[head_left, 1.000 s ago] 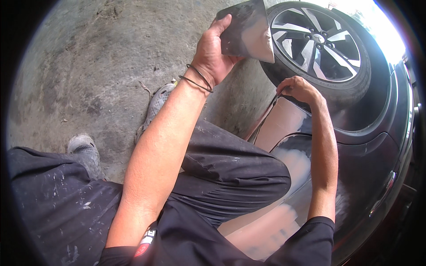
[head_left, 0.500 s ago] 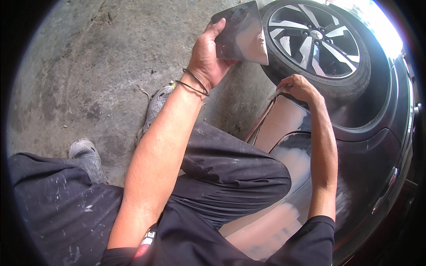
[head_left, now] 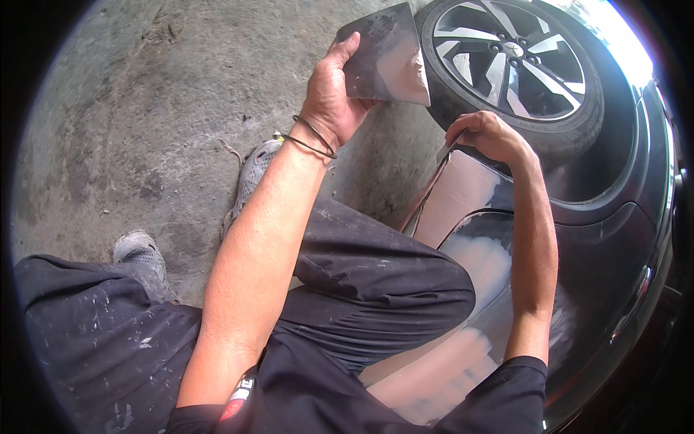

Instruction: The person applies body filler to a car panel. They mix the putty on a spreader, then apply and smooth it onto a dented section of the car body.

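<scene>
My left hand (head_left: 334, 92) grips a flat dark board (head_left: 370, 66), its thumb on the upper face. A pinkish smear of filler paste (head_left: 402, 71) lies on that face. My right hand (head_left: 491, 137) is closed round a thin spreader (head_left: 443, 151), mostly hidden by the fingers. The spreader is at the front corner of the car's lower side panel (head_left: 463, 181), just behind the wheel (head_left: 506, 54). Pinkish filler covers this corner. Whether the blade touches it, I cannot tell.
Further along the dark car body (head_left: 600, 267), a sanded patch (head_left: 477, 264) and a pinkish strip (head_left: 441, 369) show beside my bent knee (head_left: 434, 289). My grey perforated shoes (head_left: 253, 170) rest on the stained concrete floor (head_left: 130, 108). A dark wheel arch (head_left: 614, 166) curves round the tyre.
My right hand has shifted slightly up and right, its wrist turning, and the spreader now stands steeper at the panel's corner. The left hand still holds the board, almost unmoved.
</scene>
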### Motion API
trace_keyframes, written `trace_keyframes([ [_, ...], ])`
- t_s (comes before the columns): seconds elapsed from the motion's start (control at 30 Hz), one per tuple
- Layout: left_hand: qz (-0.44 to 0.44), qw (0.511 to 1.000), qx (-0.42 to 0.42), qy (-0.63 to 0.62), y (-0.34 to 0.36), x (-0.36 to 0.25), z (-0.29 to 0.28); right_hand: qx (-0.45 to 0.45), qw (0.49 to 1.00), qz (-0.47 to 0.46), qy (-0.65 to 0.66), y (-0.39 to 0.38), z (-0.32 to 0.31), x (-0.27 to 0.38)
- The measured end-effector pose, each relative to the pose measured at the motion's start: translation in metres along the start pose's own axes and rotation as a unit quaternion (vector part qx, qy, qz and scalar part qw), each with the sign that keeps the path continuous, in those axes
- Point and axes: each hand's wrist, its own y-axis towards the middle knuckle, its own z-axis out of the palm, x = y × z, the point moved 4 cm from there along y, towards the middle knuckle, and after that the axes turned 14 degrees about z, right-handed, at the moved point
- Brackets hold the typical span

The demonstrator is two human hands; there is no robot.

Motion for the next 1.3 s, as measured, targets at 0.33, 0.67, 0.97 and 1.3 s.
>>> trace_keyframes([
  [0.33, -0.001, 1.0, 0.0, 0.007, -0.001, -0.002, 0.002, 0.012, 0.997, 0.035, -0.066, 0.006, 0.005, -0.003],
  [0.67, 0.001, 1.0, -0.01, 0.016, -0.003, -0.004, 0.003, 0.004, 0.996, 0.035, -0.084, 0.017, 0.005, -0.017],
  [0.97, -0.008, 1.0, -0.024, 0.008, -0.004, -0.005, 0.002, -0.033, 0.994, 0.056, -0.086, 0.021, 0.004, -0.02],
  [1.3, -0.011, 1.0, -0.011, 0.003, -0.002, -0.001, -0.003, -0.055, 0.989, 0.011, -0.14, 0.032, 0.008, -0.031],
])
